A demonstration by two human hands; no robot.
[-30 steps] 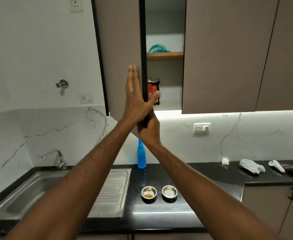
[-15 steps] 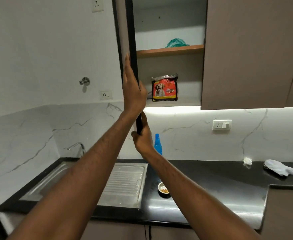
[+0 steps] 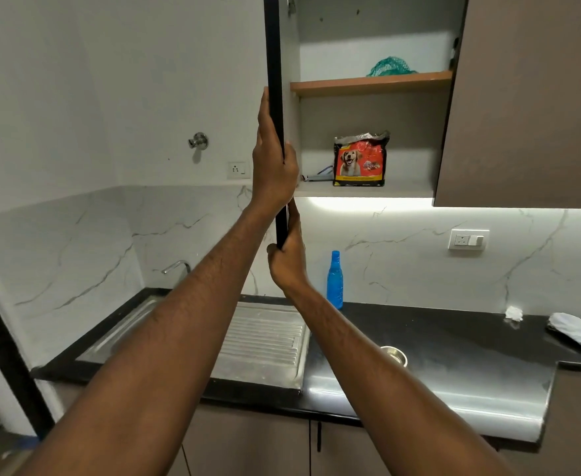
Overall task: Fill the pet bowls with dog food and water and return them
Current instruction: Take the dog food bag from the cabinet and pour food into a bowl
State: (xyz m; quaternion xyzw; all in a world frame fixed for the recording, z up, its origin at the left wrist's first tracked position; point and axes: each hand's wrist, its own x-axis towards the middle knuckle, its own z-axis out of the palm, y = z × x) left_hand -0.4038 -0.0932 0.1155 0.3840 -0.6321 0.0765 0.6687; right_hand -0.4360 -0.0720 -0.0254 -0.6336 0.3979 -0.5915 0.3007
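Dog food bag (image 3: 359, 159), red with a dog pictured on the front and its top crumpled open, stands upright on the lower shelf of the wall cupboard, well above the worktop (image 3: 454, 345). Down below, one steel pet bowl (image 3: 394, 355) peeks out just past the right forearm, sitting on the dark worktop; whatever it holds cannot be made out from here. Both hands are up on the cupboard door (image 3: 276, 63), which is swung wide and seen edge-on. Left hand (image 3: 273, 163) has its grip wrapped around the door's edge, fingers folded over the far side, palm flat along it. Right hand (image 3: 287, 259) sits lower, its grip closed around the door's bottom corner. A blue bottle (image 3: 335, 280) stands upright near the marble backsplash, just right of that wrist. On the upper shelf lies a bunch of green netting (image 3: 388, 67). Left of the bowl spreads the steel sink drainboard (image 3: 265, 341); far right on the worktop rests a crumpled white cloth (image 3: 577, 333).
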